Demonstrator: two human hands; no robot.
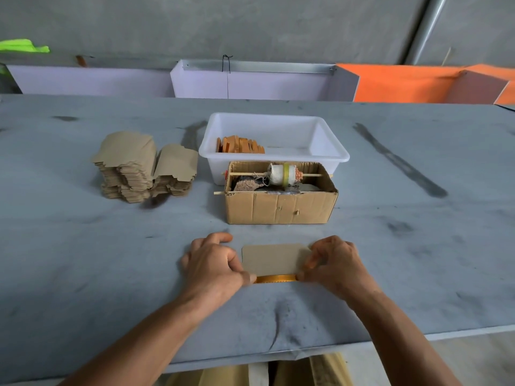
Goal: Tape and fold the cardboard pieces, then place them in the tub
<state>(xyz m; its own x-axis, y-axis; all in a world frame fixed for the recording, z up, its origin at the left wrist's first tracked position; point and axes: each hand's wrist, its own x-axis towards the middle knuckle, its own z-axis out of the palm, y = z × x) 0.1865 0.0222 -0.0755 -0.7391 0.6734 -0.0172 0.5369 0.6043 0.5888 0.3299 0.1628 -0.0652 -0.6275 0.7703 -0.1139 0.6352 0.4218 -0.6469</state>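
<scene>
So, progress check. One cardboard piece [274,259] is being worked flat on the table [83,246], right between the two hands. It's pinched at its near left corner by the curled fingers and thumb of the left hand [214,263], and its right edge is gripped the same way by the right hand [334,263]. A strip of shiny gold [276,279] is seen along the near edge of the piece, stretched from one thumb to the other. It's probably the tape being pressed down, or a gold face showing at a fold; it can't really be told which.

Beyond the hands, past a brown box [280,207] full of odds and ends with a roll on a stick [282,174], the white tub [274,140] is found. Only a small row of orange finished pieces [239,145] is stood up in its left end, and the rest of the tub floor is bare.

Further off, ahead of the left hand and out to its left, a tall stack of flat blanks [139,168] is waiting.

So it's judged as early days: a handful done, one in hand being taped or creased, and a big pile left to be taped, folded and dropped in.
</scene>
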